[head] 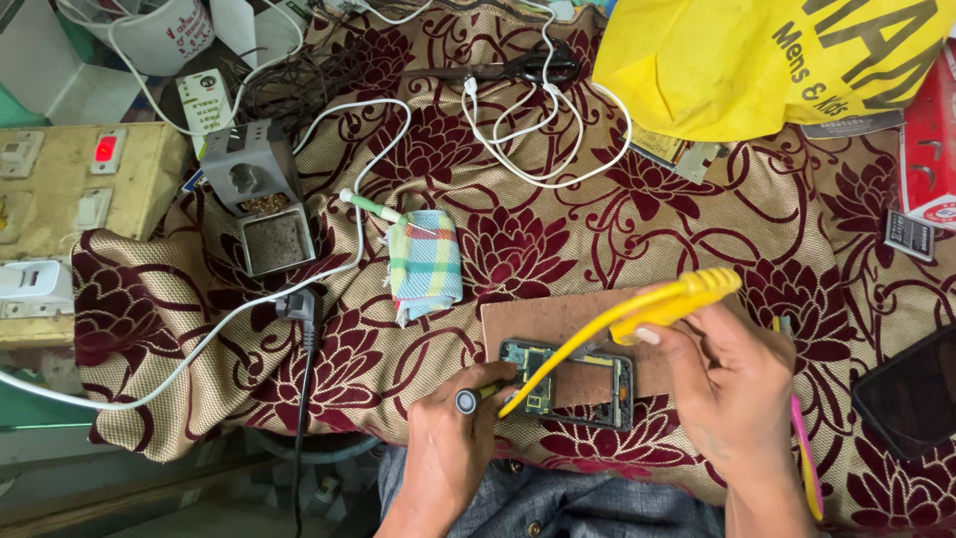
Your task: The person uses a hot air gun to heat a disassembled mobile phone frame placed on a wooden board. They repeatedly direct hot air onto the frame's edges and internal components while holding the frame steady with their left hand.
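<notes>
1. The opened phone (568, 384), a dark frame with its green circuit board bare, lies on a flat brown board (558, 319) over the maroon floral cloth (637, 219).
2. The right hand (732, 394) has its fingers closed around slim yellow plastic tweezers (617, 329), tip down at the phone.
3. The left hand (448, 448) grips a round-ended pen-like tool (466, 401) beside the phone's left edge.
4. A folded checked rag (426, 264) lies well apart, farther up the cloth.

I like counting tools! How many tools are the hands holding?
2. The right hand holds yellow tweezers over the opened phone. The left hand holds a pen-like tool at the phone's left edge.
</notes>
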